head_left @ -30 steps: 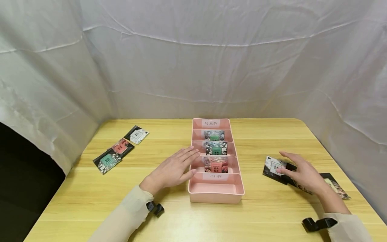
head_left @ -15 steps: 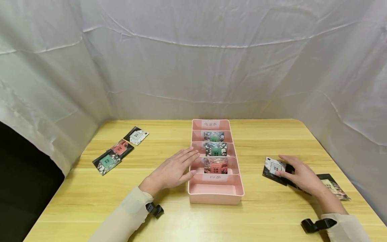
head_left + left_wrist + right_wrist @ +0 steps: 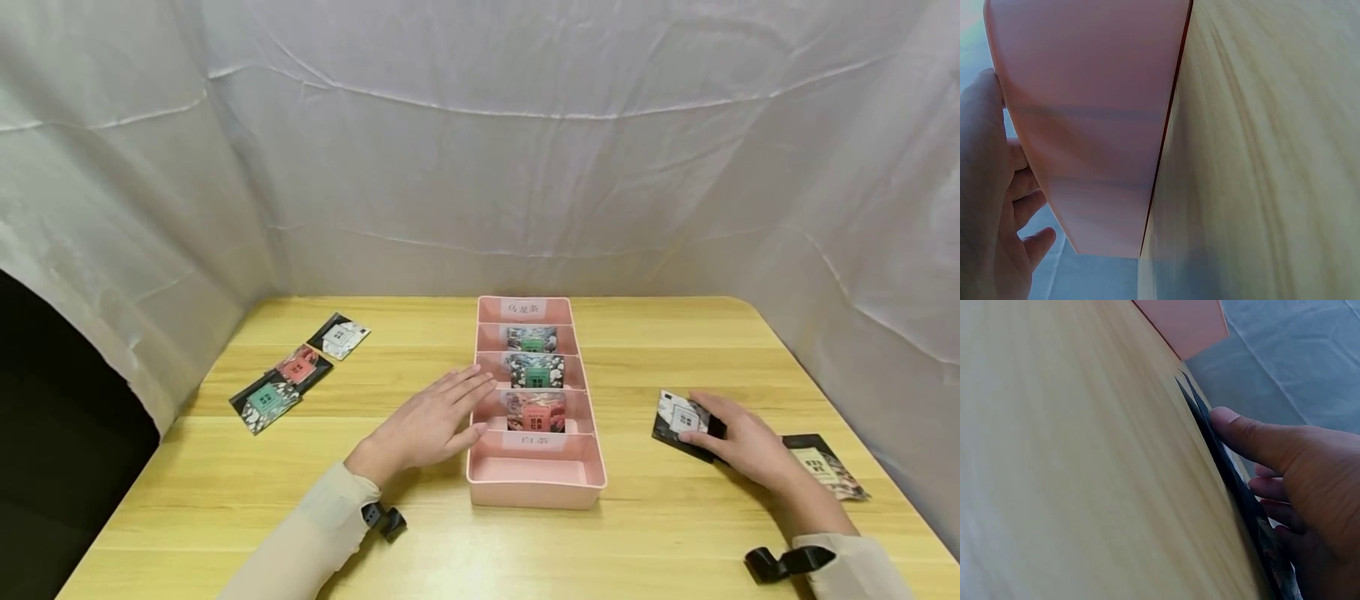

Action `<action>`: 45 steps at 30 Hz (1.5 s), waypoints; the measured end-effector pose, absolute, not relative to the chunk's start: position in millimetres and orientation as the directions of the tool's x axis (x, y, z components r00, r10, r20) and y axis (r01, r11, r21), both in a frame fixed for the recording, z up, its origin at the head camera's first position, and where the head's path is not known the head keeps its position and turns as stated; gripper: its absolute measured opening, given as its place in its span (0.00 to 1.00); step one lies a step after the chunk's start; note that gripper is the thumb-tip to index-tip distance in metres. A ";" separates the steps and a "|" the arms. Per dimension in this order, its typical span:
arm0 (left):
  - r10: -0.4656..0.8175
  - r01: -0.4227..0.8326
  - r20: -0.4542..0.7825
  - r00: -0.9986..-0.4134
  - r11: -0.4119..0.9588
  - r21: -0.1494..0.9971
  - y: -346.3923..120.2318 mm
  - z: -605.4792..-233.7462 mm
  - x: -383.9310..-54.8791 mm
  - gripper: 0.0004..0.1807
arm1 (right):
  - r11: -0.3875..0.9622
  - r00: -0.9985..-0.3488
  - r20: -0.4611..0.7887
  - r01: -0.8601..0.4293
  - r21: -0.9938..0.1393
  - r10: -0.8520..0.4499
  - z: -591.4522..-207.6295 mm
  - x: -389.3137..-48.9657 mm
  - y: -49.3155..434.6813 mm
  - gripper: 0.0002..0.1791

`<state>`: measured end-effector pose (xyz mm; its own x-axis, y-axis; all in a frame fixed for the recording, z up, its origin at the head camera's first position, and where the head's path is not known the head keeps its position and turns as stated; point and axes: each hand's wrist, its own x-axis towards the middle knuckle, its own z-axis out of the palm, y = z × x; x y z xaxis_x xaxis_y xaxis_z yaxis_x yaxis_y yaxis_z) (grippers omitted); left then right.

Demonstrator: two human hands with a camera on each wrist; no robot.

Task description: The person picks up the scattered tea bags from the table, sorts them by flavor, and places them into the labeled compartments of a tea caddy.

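My left hand [image 3: 427, 417] lies against the left rim of a pink divided box [image 3: 536, 493], its fingers extended over the edge. In the left wrist view the fingers [image 3: 1025, 187] run along the box's wall [image 3: 1097, 137]. My right hand [image 3: 750, 442] is over a black-and-white tea packet [image 3: 681, 417] on the table, thumb touching its face and the other fingers at its far edge. The right wrist view shows the thumb [image 3: 1235, 425] on the dark, flat packets [image 3: 1229, 469]. Another packet with a cream label [image 3: 821, 467] lies partly under the right wrist.
Upright in the box stand a red tea packet [image 3: 536, 414], a green-labelled one [image 3: 536, 373] and a bluish one [image 3: 532, 339]. Paper labels mark its front and back compartments. At left lie white [image 3: 339, 336], red [image 3: 298, 369] and green [image 3: 264, 402] packets. A pale curtain [image 3: 480, 167] hangs behind.
My right hand has come slightly down and left onto the black-and-white packet, its thumb now on the packet's face. My left hand stays at the box rim.
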<state>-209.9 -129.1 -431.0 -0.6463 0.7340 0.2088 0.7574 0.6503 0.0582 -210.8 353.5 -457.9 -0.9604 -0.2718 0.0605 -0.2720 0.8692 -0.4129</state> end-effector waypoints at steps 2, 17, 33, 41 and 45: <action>0.736 0.760 0.214 -0.643 0.647 0.058 -128.7 -431.3 -210.2 0.36 | 0.872 -0.961 0.063 -0.270 -0.407 -0.269 -459.1 -209.9 353.1 0.44; 0.727 0.753 0.211 -0.653 0.654 0.077 -128.6 -431.1 -209.2 0.36 | 0.870 -0.951 0.138 -0.310 -0.383 -0.278 -460.6 -208.7 349.7 0.42; 0.724 0.750 0.211 -0.657 0.657 0.081 -129.2 -431.6 -208.5 0.35 | 0.840 -0.917 0.255 -0.387 -0.381 -0.307 -459.1 -210.9 345.5 0.40; 0.724 0.749 0.208 -0.658 0.658 0.083 -129.3 -431.2 -208.1 0.35 | 0.839 -0.902 0.274 -0.416 -0.350 -0.333 -455.1 -216.8 345.7 0.39; 0.727 0.753 0.209 -0.654 0.652 0.087 -128.4 -431.0 -208.4 0.35 | 0.846 -0.901 0.280 -0.415 -0.335 -0.332 -451.8 -219.5 345.4 0.39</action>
